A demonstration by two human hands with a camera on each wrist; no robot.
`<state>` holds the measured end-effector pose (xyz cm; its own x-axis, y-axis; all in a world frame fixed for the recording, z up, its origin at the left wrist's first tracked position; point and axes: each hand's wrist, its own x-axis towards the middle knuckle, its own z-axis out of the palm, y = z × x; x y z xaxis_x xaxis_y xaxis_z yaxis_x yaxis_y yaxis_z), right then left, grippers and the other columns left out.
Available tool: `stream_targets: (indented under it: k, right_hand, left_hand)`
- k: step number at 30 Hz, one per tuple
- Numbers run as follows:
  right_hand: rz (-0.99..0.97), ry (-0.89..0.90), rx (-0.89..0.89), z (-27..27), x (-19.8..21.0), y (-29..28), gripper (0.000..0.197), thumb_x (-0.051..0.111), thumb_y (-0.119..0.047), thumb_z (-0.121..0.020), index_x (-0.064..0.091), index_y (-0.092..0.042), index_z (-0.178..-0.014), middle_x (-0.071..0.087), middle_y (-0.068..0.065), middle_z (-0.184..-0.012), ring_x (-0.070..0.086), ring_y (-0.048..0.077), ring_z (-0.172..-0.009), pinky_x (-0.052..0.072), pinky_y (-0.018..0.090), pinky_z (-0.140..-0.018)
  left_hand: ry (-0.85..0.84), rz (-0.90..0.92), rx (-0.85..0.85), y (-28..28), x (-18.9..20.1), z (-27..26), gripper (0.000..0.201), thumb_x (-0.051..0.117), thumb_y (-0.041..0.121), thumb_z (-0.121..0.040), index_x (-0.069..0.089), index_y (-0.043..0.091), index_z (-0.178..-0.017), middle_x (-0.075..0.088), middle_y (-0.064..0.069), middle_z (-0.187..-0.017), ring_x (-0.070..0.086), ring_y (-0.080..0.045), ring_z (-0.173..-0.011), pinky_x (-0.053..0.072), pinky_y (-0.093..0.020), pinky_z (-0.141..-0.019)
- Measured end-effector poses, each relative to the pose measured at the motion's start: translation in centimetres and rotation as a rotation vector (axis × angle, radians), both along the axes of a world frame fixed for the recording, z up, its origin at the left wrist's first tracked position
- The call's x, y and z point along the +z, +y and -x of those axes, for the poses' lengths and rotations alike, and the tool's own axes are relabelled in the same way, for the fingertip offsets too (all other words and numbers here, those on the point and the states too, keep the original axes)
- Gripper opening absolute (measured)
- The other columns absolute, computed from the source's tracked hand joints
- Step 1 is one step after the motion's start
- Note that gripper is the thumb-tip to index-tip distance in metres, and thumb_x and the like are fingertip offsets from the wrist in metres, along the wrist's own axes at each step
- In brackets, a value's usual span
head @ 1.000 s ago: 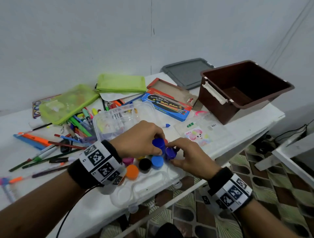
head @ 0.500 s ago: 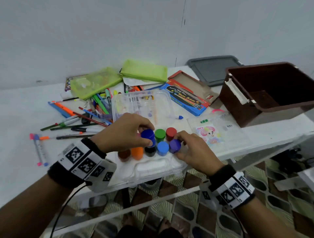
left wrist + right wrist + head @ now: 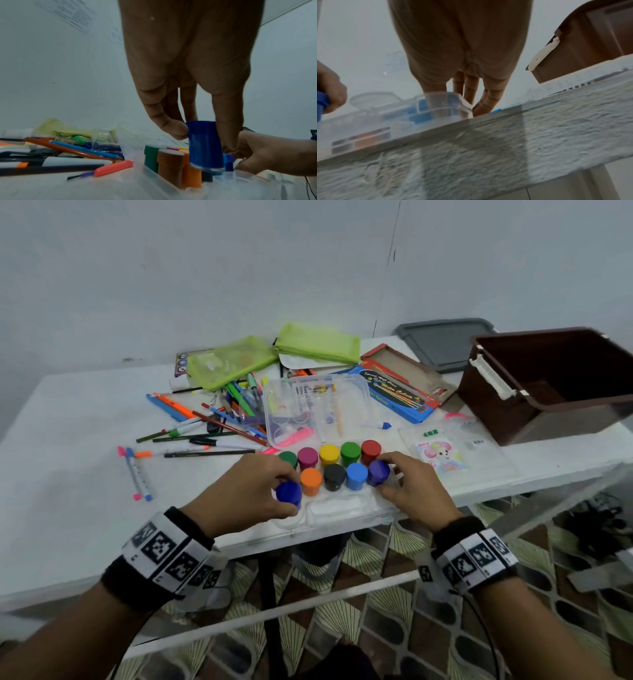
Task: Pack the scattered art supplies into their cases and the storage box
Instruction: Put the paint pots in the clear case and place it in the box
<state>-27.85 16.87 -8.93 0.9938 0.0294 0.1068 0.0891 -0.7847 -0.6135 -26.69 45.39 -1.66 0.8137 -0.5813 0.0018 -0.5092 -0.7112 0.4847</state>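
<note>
Moved since half a second ago: we now hold the dark blue paint pot [image 3: 288, 492] at the near left end of the front row, beside the orange pot [image 3: 311, 481]; earlier it stood further back, next to the green pot [image 3: 350, 453].
Unchanged: the purple pot [image 3: 378, 472] keeps its place at the right end of the front row.
Left hand [image 3: 245, 491]: our fingers and thumb pinch the dark blue paint pot by its sides; the left wrist view shows it raised slightly above the neighbouring pots and tilted.
Right hand [image 3: 412, 487]: our fingers curl round the purple pot, with fingertips resting at the tray's right end.
Paint tray [image 3: 342, 508]: clear moulded plastic with round wells, lying at the near edge of the table [image 3: 68, 440].
Pots: smooth, short plastic cylinders with flat caps, seated in two rows.
Tray lid [image 3: 318, 409]: transparent, rounded corners, hinged open behind the pots.
Storage box [image 3: 534, 412]: dark brown rigid plastic, rectangular, white latch, at the table's right end, well apart from the tray.
Pouches [image 3: 318, 344]: green mesh fabric, flat, at the rear.
Pens and pencils [image 3: 205, 426]: slim rods scattered left of the tray.
</note>
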Motion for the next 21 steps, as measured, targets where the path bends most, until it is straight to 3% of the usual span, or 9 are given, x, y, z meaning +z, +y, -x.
stream_targets:
  k: [6,11,13,16,21]
  right_hand:
    - [0.009,-0.007,-0.053,0.4,-0.5,0.4,0.052,0.075,-0.007,-0.076,0.059,-0.011,-0.126,0.062,0.007,-0.122,0.056,0.023,-0.105,0.043,0.030,-0.088]
    - [0.018,-0.014,-0.068,0.7,-0.6,0.8,0.053,0.074,-0.005,-0.078,0.057,-0.010,-0.128,0.059,0.009,-0.125,0.052,0.019,-0.103,0.039,0.027,-0.088]
    - [0.027,-0.011,-0.073,0.8,-0.6,1.0,0.053,0.073,-0.004,-0.078,0.056,-0.010,-0.128,0.058,0.009,-0.126,0.050,0.015,-0.102,0.037,0.024,-0.087]
    - [0.027,-0.016,-0.082,0.9,-0.5,1.1,0.053,0.072,-0.001,-0.078,0.057,-0.007,-0.128,0.058,0.010,-0.128,0.053,0.021,-0.107,0.034,0.019,-0.087]
    - [0.008,-0.007,-0.092,0.9,-0.4,1.2,0.053,0.072,-0.001,-0.078,0.056,-0.009,-0.128,0.057,0.010,-0.129,0.053,0.021,-0.110,0.037,0.023,-0.089]
  left_hand:
    - [0.010,-0.032,0.034,-0.1,-2.6,0.8,0.033,0.078,0.024,-0.073,0.068,0.017,-0.103,0.063,0.003,-0.100,0.055,-0.015,-0.091,0.046,-0.031,-0.079]
    - [0.024,0.032,0.141,-0.2,-3.5,0.9,0.032,0.082,0.026,-0.069,0.065,0.019,-0.095,0.062,0.002,-0.093,0.056,-0.018,-0.086,0.049,-0.038,-0.079]
    - [0.030,0.033,0.148,-0.3,-3.6,0.9,0.033,0.084,0.030,-0.068,0.066,0.018,-0.092,0.062,0.001,-0.091,0.055,-0.017,-0.083,0.049,-0.037,-0.076]
    - [0.041,0.049,0.146,-0.3,-3.7,1.0,0.034,0.085,0.033,-0.067,0.068,0.016,-0.091,0.063,0.002,-0.087,0.054,-0.015,-0.079,0.047,-0.032,-0.071]
    - [0.021,0.076,0.157,-0.5,-3.9,1.3,0.035,0.085,0.031,-0.068,0.066,0.017,-0.093,0.057,0.007,-0.086,0.053,-0.014,-0.081,0.045,-0.031,-0.071]
